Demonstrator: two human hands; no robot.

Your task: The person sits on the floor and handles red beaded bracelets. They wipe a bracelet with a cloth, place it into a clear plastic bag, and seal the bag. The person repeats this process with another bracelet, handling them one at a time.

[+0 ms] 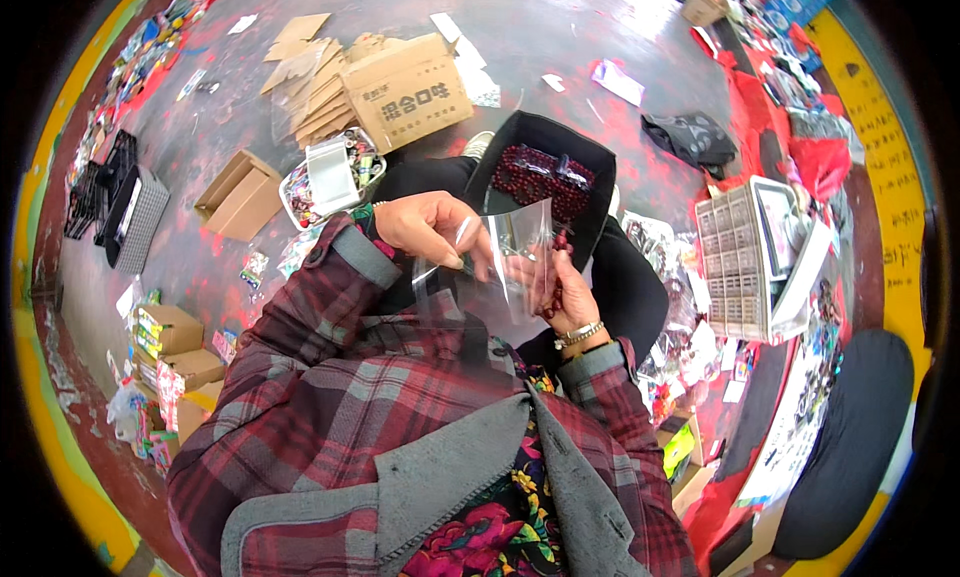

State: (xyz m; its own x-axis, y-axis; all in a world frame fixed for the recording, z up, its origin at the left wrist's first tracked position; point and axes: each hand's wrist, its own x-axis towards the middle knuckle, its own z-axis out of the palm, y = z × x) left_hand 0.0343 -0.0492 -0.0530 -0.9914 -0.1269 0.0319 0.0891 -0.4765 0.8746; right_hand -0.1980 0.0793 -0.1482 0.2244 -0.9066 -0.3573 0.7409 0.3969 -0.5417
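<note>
A clear plastic bag is stretched between my two hands above my lap. My left hand has its fingers bent and pinched at the bag's left side. On the other side, my right hand is closed around a dark red bead strand, with the bag lying against its fingers. Just beyond, between my knees, stands a black box. Inside it lie several dark red bead strands, partly under clear plastic wrapping.
Flattened cardboard and a carton lie ahead on the floor. A white basket of small packets and an opened cardboard box sit to the left. At right are a beige plastic crate, a black bag and a black cushion.
</note>
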